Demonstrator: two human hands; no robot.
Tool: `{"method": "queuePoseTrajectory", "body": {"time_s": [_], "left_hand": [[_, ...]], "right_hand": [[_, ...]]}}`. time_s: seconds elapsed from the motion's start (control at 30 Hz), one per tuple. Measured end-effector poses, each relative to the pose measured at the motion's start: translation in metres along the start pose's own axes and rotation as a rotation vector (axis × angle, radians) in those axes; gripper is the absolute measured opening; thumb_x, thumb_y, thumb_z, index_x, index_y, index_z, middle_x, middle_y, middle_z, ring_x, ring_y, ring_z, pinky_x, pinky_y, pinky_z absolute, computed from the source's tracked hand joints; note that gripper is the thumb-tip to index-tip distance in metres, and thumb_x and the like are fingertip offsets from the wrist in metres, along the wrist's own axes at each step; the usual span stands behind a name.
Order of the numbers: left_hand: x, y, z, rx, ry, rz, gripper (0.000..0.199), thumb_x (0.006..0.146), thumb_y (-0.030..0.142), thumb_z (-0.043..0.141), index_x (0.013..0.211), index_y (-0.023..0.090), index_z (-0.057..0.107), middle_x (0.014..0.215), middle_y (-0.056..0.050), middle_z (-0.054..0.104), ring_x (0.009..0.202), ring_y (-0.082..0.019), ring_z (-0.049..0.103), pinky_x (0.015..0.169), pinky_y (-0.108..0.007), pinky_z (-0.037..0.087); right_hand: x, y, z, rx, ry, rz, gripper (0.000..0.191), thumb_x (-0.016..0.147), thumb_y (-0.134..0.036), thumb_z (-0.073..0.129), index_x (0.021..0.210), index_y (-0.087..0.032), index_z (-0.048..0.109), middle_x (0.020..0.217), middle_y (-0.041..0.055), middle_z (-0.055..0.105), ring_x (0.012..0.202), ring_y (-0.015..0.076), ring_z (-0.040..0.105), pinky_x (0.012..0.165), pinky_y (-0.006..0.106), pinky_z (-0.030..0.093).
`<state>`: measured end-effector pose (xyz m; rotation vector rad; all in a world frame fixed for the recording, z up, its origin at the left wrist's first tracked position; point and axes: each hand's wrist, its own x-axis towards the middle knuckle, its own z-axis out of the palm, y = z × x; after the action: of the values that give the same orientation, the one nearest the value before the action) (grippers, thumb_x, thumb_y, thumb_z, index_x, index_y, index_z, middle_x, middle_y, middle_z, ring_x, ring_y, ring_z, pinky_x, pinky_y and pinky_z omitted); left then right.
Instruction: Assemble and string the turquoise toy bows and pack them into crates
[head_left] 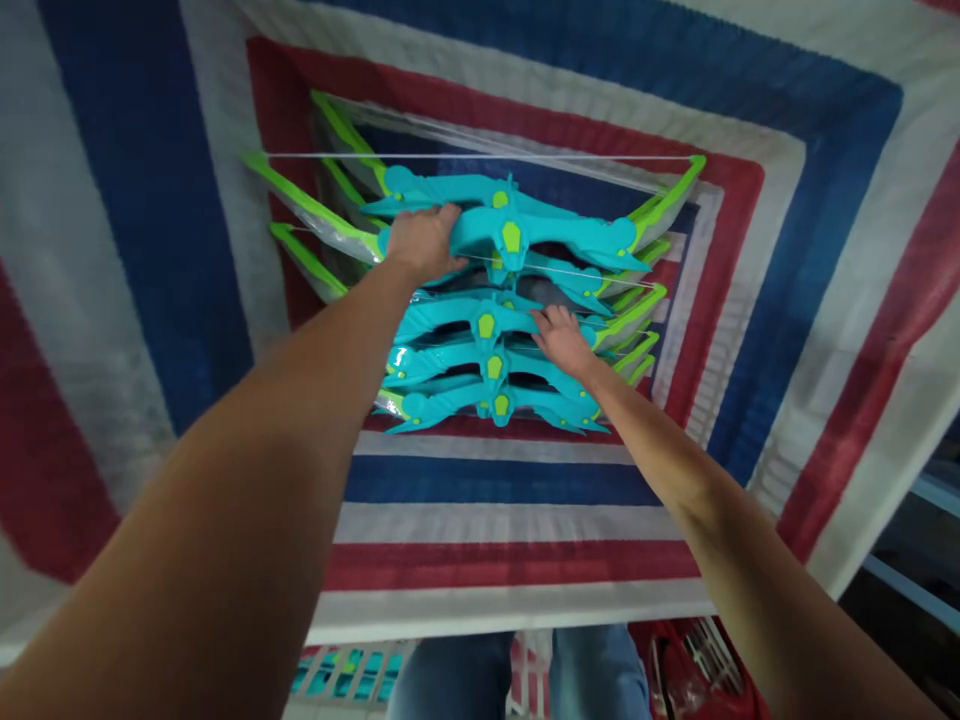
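Note:
Several turquoise toy bows with lime-green limbs and white strings lie in a row inside a deep bin lined with striped cloth. My left hand [424, 243] is closed around the left part of the uppermost toy bow [476, 228], whose string spans the far side. Lower in the row, my right hand [562, 338] has its fingers bent over the right part of another toy bow [486, 322]; its thumb is hard to make out. More bows, such as the nearest toy bow [450, 404], sit closer to me, overlapping one another.
Red, white and blue striped cloth [495, 525] covers the bin's walls and near rim. Below the rim stand a pale slatted crate [337, 672] with turquoise pieces and a red container [694, 670]. Dark shelving shows at the lower right.

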<state>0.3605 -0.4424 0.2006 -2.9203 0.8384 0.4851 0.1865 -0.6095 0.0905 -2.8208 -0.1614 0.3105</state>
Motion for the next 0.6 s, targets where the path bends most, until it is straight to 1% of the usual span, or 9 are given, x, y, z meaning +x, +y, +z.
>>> {"method": "queuePoseTrajectory", "body": {"time_s": [0.1,0.2,0.3,0.43,0.5,0.6], "left_hand": [[-0.001,-0.010,0.007,-0.009,0.020,0.027,0.066,0.091,0.023,0.064,0.142,-0.003,0.030,0.141,-0.019,0.051,0.134,-0.031,0.046,0.112,-0.053,0.034],[0.000,-0.018,0.012,0.016,-0.008,0.074,0.065,0.091,0.021,0.062,0.144,0.000,0.031,0.141,-0.017,0.051,0.134,-0.032,0.045,0.112,-0.053,0.034],[0.006,-0.020,0.023,0.042,-0.028,0.107,0.065,0.090,0.024,0.063,0.146,0.005,0.034,0.139,-0.016,0.052,0.134,-0.032,0.045,0.112,-0.052,0.032],[0.010,-0.018,0.043,0.015,-0.027,0.065,0.077,0.087,0.037,0.069,0.151,0.015,0.034,0.138,-0.019,0.050,0.132,-0.036,0.044,0.110,-0.047,0.034],[0.008,-0.018,0.050,-0.010,-0.003,0.054,0.082,0.085,0.044,0.070,0.153,0.017,0.031,0.140,-0.020,0.046,0.133,-0.039,0.040,0.109,-0.050,0.032],[0.002,-0.019,0.052,-0.090,0.026,0.077,0.098,0.079,0.066,0.068,0.153,0.015,0.029,0.143,-0.021,0.041,0.135,-0.040,0.032,0.112,-0.058,0.022]], "right_hand": [[0.001,0.001,0.005,0.001,0.013,-0.011,0.051,0.100,-0.026,0.043,0.148,-0.008,0.045,0.130,0.0228,0.054,0.120,0.0345,0.044,0.098,0.048,0.039],[0.002,0.002,0.004,0.002,0.010,-0.023,0.051,0.100,-0.026,0.043,0.148,-0.008,0.045,0.131,0.0216,0.055,0.120,0.0339,0.043,0.099,0.047,0.037],[0.004,0.002,0.002,-0.007,0.012,-0.031,0.051,0.100,-0.025,0.042,0.148,-0.009,0.045,0.131,0.0212,0.056,0.120,0.0331,0.042,0.100,0.046,0.036],[0.004,0.004,0.001,-0.024,0.013,-0.040,0.052,0.100,-0.026,0.042,0.149,-0.008,0.044,0.131,0.0213,0.056,0.119,0.0329,0.043,0.098,0.045,0.036],[0.003,0.005,0.002,-0.028,0.022,-0.043,0.052,0.100,-0.027,0.041,0.149,-0.009,0.045,0.131,0.0211,0.056,0.120,0.0330,0.042,0.097,0.045,0.035],[0.002,0.005,0.005,-0.036,0.062,-0.034,0.050,0.100,-0.028,0.042,0.147,-0.011,0.048,0.134,0.0209,0.055,0.123,0.0333,0.041,0.098,0.045,0.034]]}}
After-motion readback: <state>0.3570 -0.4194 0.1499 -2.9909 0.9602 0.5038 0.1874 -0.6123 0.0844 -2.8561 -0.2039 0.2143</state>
